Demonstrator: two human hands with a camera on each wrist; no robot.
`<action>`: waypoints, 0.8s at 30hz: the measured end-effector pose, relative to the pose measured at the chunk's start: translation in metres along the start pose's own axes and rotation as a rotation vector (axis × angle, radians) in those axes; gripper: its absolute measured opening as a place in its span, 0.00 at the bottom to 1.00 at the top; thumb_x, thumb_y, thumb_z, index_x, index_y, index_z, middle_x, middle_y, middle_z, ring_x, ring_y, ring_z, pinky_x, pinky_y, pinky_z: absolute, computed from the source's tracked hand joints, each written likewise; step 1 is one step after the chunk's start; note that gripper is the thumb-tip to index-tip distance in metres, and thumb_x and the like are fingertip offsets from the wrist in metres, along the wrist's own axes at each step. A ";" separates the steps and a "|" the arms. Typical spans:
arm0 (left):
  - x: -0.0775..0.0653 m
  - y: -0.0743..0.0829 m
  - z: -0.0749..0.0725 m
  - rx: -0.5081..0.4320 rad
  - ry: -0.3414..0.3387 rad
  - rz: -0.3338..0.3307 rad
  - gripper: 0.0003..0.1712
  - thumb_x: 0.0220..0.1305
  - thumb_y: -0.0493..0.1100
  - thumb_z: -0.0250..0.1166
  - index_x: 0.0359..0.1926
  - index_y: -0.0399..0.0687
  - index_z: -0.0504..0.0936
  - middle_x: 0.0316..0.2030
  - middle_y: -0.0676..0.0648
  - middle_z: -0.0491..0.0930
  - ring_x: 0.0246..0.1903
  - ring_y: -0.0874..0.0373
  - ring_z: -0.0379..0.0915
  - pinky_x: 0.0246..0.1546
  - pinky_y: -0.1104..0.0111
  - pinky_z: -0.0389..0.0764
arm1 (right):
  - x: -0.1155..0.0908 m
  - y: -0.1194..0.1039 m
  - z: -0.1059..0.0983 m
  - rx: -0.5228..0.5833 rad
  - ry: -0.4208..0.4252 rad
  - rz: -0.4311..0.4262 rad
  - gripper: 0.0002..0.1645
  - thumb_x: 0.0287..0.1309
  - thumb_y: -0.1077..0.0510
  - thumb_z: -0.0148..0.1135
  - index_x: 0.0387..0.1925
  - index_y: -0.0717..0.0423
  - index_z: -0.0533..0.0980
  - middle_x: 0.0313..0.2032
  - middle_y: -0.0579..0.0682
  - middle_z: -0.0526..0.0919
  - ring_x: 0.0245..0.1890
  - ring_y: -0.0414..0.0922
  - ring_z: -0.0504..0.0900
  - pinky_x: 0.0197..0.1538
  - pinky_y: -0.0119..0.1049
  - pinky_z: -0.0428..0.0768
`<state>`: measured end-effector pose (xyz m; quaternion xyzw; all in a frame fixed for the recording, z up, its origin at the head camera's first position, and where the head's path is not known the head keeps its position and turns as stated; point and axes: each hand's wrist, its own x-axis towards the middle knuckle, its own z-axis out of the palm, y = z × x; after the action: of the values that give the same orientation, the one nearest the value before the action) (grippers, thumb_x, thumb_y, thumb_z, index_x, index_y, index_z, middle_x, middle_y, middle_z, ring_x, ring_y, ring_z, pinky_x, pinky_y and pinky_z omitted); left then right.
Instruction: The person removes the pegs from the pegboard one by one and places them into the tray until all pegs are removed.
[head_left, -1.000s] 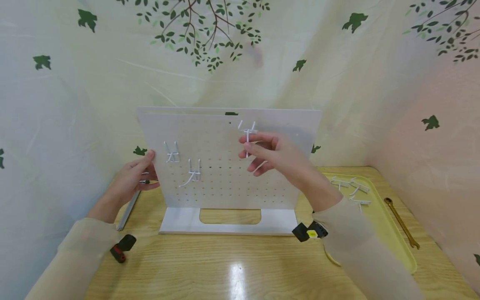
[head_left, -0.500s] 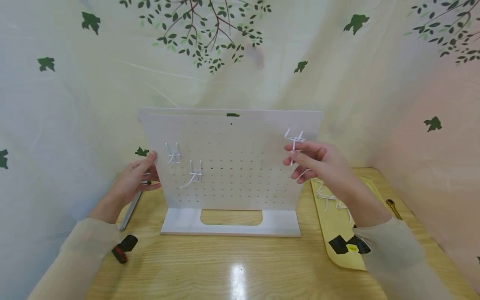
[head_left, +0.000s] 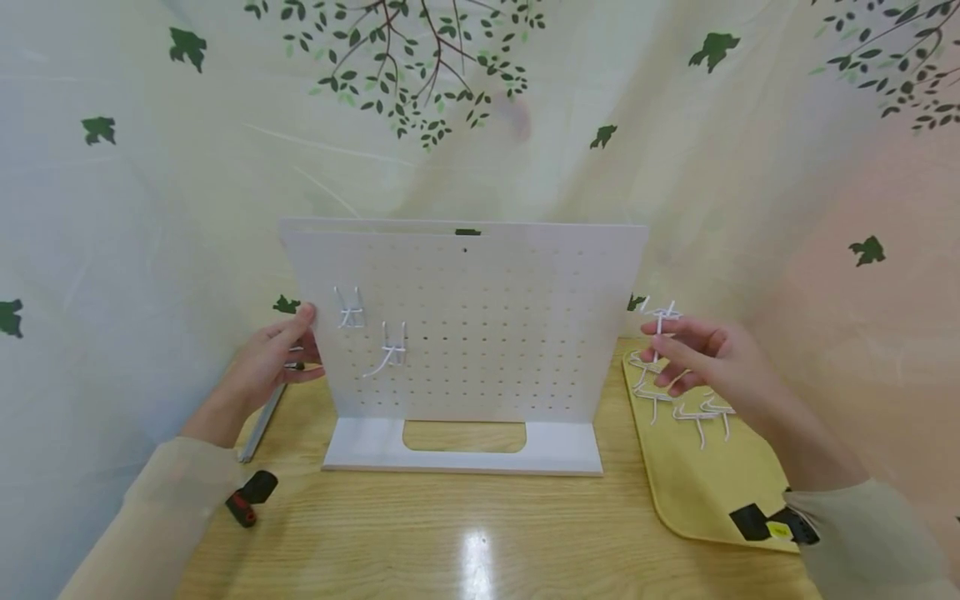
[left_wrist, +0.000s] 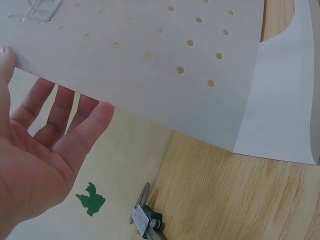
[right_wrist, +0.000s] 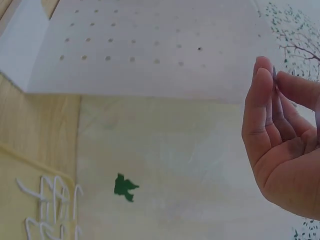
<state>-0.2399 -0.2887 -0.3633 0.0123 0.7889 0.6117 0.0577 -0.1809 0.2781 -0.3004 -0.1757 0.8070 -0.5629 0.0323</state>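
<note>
A white pegboard (head_left: 495, 350) stands upright on its folded base in the head view. My left hand (head_left: 273, 354) grips its left edge, the thumb in front and fingers behind, as the left wrist view also shows. Two white hooks, an upper one (head_left: 349, 312) and a lower one (head_left: 392, 350), hang on the board's left part. My right hand (head_left: 716, 350) pinches another white pegboard hook (head_left: 661, 315) between thumb and fingers, prongs upward, just right of the board and over the near part of a yellow tray. In the right wrist view the fingers mostly hide this hook.
Several loose white hooks (head_left: 697, 416) lie on the yellow tray (head_left: 712, 504) at the right. A caliper (left_wrist: 145, 220) rests on the wooden table (head_left: 405, 533) left of the board. A patterned curtain (head_left: 525, 175) closes off the back and sides.
My right hand has moved right and down with the hook, from in front of the board to beside it. The left hand keeps its grip on the edge.
</note>
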 end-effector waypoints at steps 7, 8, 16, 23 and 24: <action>-0.001 0.001 0.002 0.012 0.009 -0.001 0.38 0.71 0.72 0.51 0.55 0.41 0.77 0.44 0.45 0.79 0.43 0.54 0.81 0.47 0.56 0.86 | -0.019 0.038 -0.017 -0.106 0.046 0.046 0.11 0.74 0.59 0.58 0.54 0.50 0.80 0.37 0.46 0.88 0.30 0.46 0.87 0.32 0.41 0.88; -0.001 0.001 0.002 0.014 0.010 -0.001 0.38 0.71 0.72 0.51 0.54 0.41 0.77 0.44 0.45 0.79 0.43 0.54 0.81 0.47 0.56 0.86 | -0.021 0.043 -0.018 -0.106 0.042 0.064 0.12 0.74 0.58 0.58 0.54 0.53 0.79 0.37 0.46 0.88 0.30 0.47 0.87 0.32 0.41 0.88; 0.001 -0.001 0.001 -0.009 0.002 0.004 0.36 0.72 0.70 0.51 0.53 0.41 0.78 0.43 0.47 0.80 0.43 0.54 0.81 0.47 0.57 0.86 | -0.030 0.076 -0.026 -0.102 -0.059 0.217 0.23 0.75 0.56 0.58 0.58 0.72 0.73 0.39 0.50 0.87 0.32 0.49 0.87 0.33 0.46 0.88; 0.001 -0.001 0.000 -0.011 -0.002 0.003 0.35 0.72 0.70 0.51 0.52 0.42 0.78 0.43 0.46 0.80 0.43 0.54 0.81 0.46 0.57 0.86 | -0.032 0.107 -0.030 -0.103 -0.095 0.322 0.24 0.72 0.55 0.61 0.54 0.74 0.74 0.47 0.56 0.84 0.37 0.49 0.86 0.38 0.47 0.88; 0.001 -0.001 0.001 -0.009 0.001 0.003 0.35 0.72 0.70 0.51 0.52 0.42 0.78 0.43 0.46 0.80 0.42 0.54 0.81 0.46 0.57 0.86 | -0.032 0.111 -0.030 -0.104 -0.095 0.337 0.25 0.72 0.54 0.62 0.55 0.75 0.74 0.47 0.57 0.83 0.37 0.49 0.86 0.38 0.46 0.88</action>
<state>-0.2412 -0.2880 -0.3643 0.0131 0.7862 0.6152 0.0565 -0.1862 0.3494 -0.3965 -0.0658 0.8505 -0.4981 0.1553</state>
